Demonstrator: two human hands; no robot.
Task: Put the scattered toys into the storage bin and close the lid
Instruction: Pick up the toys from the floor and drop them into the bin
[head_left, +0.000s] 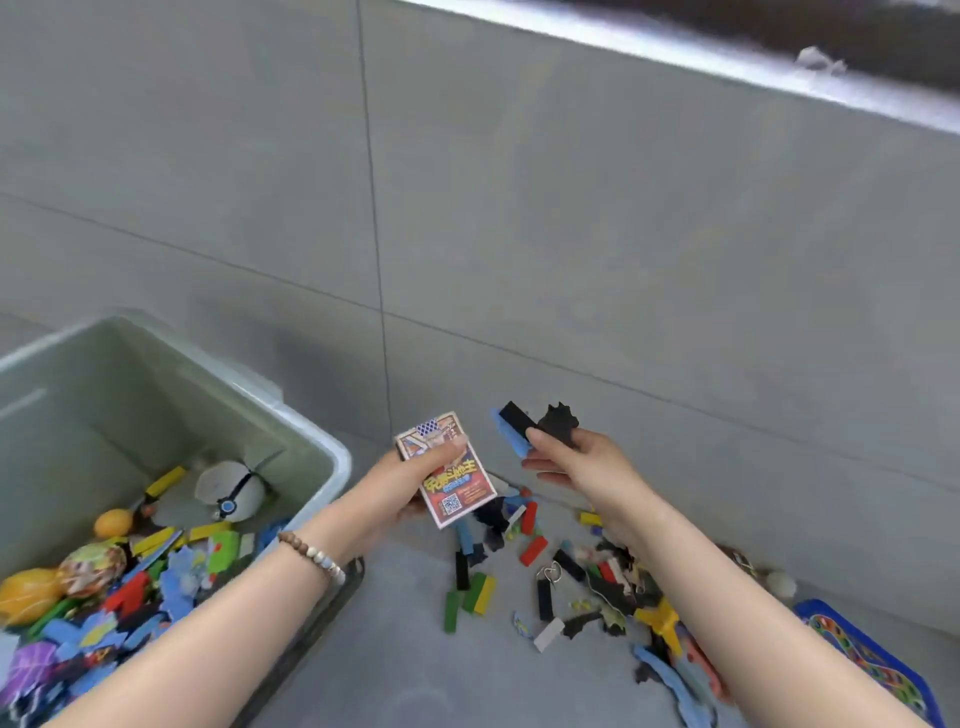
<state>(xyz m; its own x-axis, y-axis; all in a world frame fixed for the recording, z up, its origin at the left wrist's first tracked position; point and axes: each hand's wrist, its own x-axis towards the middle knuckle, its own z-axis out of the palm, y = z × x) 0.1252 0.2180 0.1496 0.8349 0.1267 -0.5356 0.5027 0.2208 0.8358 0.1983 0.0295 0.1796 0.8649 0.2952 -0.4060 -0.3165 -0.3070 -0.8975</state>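
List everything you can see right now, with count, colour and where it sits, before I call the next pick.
storage bin: one, pale green, lower left, open, partly filled with mixed toys
toy ball: one, white with dark band, inside the bin
card box: one, red and yellow print, in the left hand
foam pieces: a few, black and blue, in the right hand
loose blocks and foam pieces: many, mixed colours, on the floor at bottom centre and right
game board: one, blue edged, bottom right on the floor
lid: none in view
bead bracelet: one, brown and white, left wrist
left hand: holding the card box
right hand: holding the foam pieces
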